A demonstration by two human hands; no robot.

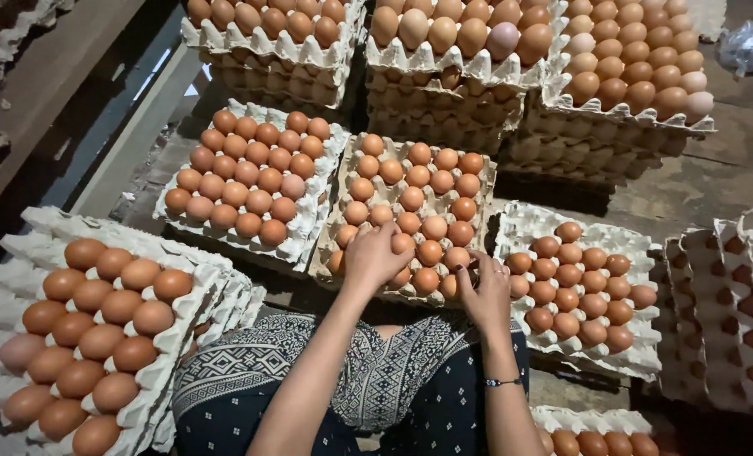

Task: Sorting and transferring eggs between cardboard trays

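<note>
A grey pulp egg tray (488, 181) lies in front of me on the floor, nearly full of brown eggs (411, 198). My left hand (376, 257) rests palm down on the eggs at the tray's near left corner, fingers curled over them. My right hand (486, 291) is at the tray's near right corner, fingertips touching the eggs of the front row. Whether either hand grips an egg is hidden under the fingers. My patterned dark skirt (385, 371) shows below.
Another full tray (313, 215) lies to the left and a partly filled one (638, 359) to the right. Stacks of full trays (452, 72) stand behind. A stack with eggs (98, 321) sits at near left, empty trays (731, 304) at far right.
</note>
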